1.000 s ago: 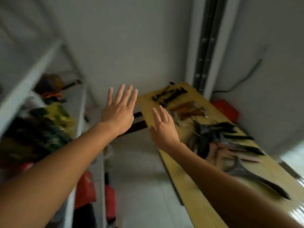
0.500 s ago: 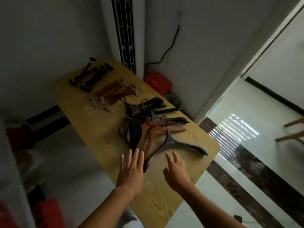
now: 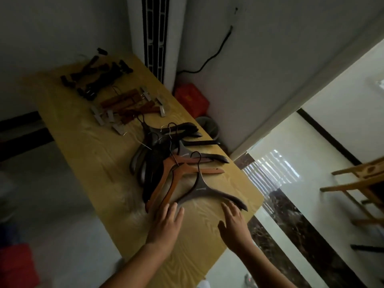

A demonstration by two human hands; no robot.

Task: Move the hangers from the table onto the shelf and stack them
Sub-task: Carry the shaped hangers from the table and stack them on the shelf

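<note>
Here | left hand [image 3: 166, 223], right hand [image 3: 233, 223] flat by dark hanger [image 3: 220, 194] | logo [image 3: 201, 189] illegible

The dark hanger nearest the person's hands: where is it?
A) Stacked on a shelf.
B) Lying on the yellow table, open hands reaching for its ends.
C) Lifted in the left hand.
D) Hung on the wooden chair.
B: the dark hanger lies flat on the table, and the left hand and right hand reach toward its two ends with straight fingers, gripping nothing.

White air conditioner [image 3: 175, 48], black cable [image 3: 217, 52], red box [image 3: 192, 98] on the floor, wooden chair [image 3: 353, 183]
</note>
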